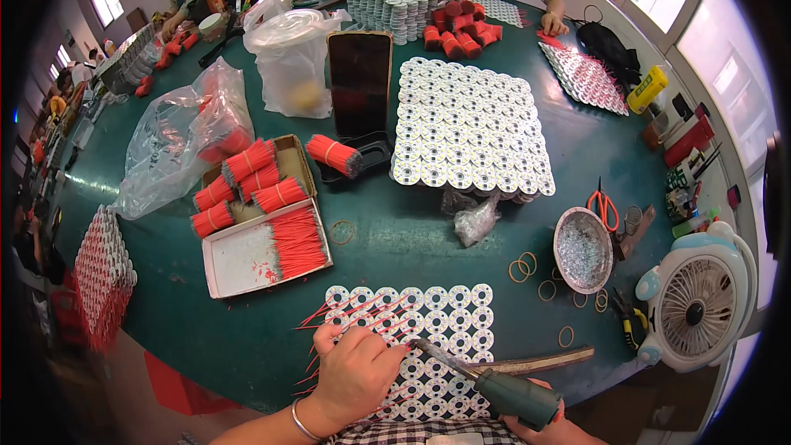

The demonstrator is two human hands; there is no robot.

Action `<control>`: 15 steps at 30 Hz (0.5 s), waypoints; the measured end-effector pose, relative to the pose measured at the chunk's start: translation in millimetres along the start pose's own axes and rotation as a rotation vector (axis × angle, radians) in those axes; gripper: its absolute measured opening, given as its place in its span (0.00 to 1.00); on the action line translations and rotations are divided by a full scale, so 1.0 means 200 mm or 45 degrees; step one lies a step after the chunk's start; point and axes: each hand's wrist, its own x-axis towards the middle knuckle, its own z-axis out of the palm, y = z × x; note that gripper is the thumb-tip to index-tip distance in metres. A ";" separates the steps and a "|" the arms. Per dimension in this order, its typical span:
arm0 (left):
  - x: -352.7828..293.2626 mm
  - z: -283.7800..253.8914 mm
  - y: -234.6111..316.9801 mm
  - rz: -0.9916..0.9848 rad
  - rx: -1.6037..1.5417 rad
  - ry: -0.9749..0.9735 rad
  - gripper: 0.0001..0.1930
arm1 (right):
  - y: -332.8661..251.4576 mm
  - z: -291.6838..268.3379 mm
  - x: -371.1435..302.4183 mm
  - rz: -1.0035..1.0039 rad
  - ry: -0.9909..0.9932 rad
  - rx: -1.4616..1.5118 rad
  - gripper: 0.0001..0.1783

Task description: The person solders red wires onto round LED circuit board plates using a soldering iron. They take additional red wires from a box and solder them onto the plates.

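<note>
the panel of round white boards (442, 323) lies at the near edge of the green table, in the middle, with red wires (336, 313) trailing leftward from its left-hand columns. the left hand (356, 371) lies across those columns, fingers bent and drawn together, seemingly pinching a wire at the iron's tip; the contact is too small to make out surely. the right hand (531, 431) is wrapped around the handle of a soldering iron (515, 395), its tip right beside the left fingertips. a wooden strip (552, 360) lies under the iron, across the panel's right edge.

the likeliest mishap is a burn, since hot metal and bare fingers nearly meet; a small slip of either hand would cause it. a wire could also set crooked if the pinch shifts while the solder is soft, and the left palm could drag wires already lying beneath it.

just beyond, to the left, is a shallow white tray (235, 259) of loose red wires, with tied red bundles (280, 195) behind it. to the right are a metal bowl (585, 288) and a fan (696, 313), whose draught, if running, might cool the joint. farther off stands a stack of similar panels (470, 124).
</note>
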 end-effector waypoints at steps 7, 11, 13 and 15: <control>0.00 0.00 0.00 -0.004 0.010 0.017 0.05 | -0.04 -0.01 0.02 -0.003 -0.014 -0.013 0.28; 0.00 0.00 0.00 -0.005 0.031 0.032 0.04 | -0.03 0.00 0.01 -0.168 0.084 -0.105 0.26; 0.01 -0.02 0.01 0.013 0.039 0.053 0.04 | -0.03 0.00 -0.02 -0.132 0.130 -0.065 0.25; 0.01 -0.06 0.02 0.031 0.112 0.018 0.04 | -0.01 -0.02 -0.04 -0.075 0.098 -0.142 0.25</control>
